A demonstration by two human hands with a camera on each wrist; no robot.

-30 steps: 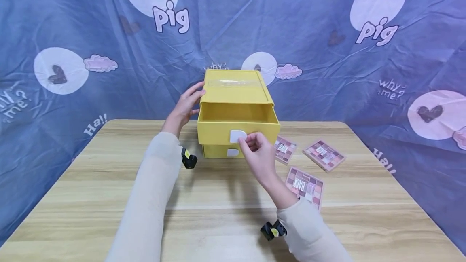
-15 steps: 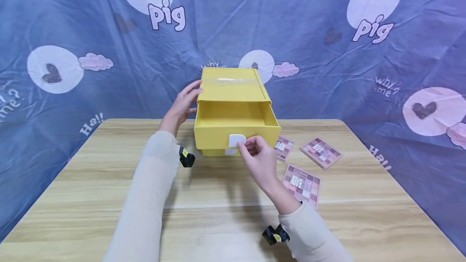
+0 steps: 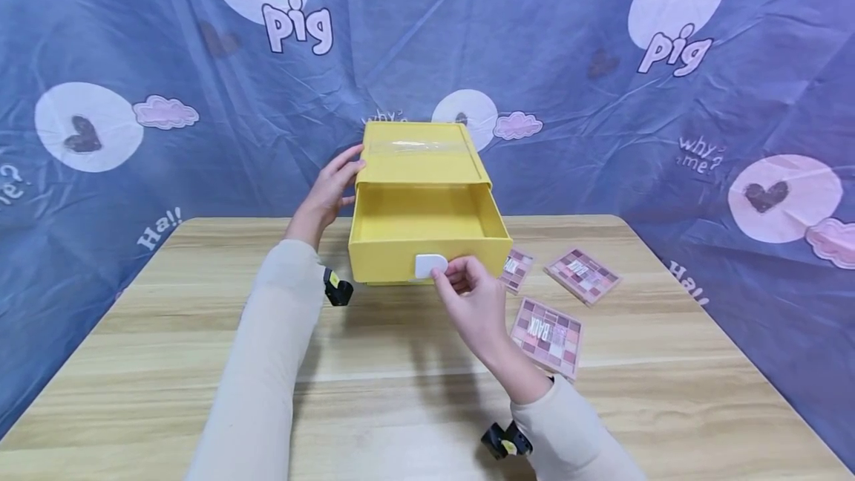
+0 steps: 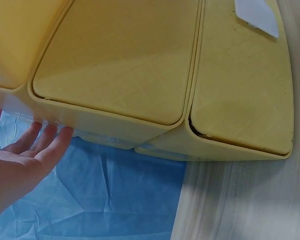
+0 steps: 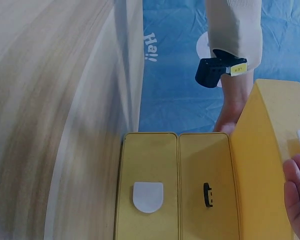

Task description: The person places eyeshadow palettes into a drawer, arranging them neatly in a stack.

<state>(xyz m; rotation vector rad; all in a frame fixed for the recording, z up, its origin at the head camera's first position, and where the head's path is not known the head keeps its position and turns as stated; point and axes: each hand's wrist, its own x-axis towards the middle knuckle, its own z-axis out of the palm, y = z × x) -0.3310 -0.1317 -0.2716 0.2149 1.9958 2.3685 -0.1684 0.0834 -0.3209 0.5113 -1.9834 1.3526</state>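
A yellow drawer box (image 3: 422, 163) stands at the back of the table, its top drawer (image 3: 384, 262) pulled well out and its yellow inside showing. My right hand (image 3: 476, 309) pinches the white pull tab (image 3: 425, 266) on the drawer front between thumb and fingers. On the box's left side rests my left hand (image 3: 327, 190); the left wrist view has its fingertips (image 4: 65, 134) against the side wall. Below, the right wrist view shows two closed drawer fronts, one with a white tab (image 5: 148, 197), the other with a black clip (image 5: 207, 195).
Three eyeshadow palettes lie right of the box: one near the right forearm (image 3: 548, 336), another palette (image 3: 583, 275) farther right, and a third palette (image 3: 516, 270) partly hidden behind the drawer. A blue printed cloth (image 3: 574, 125) hangs behind the wooden table (image 3: 374, 399).
The top drawer has slid farther out toward me, drawn by my right hand on its tab, and now covers most of the lower front. My left hand stays on the box's side.
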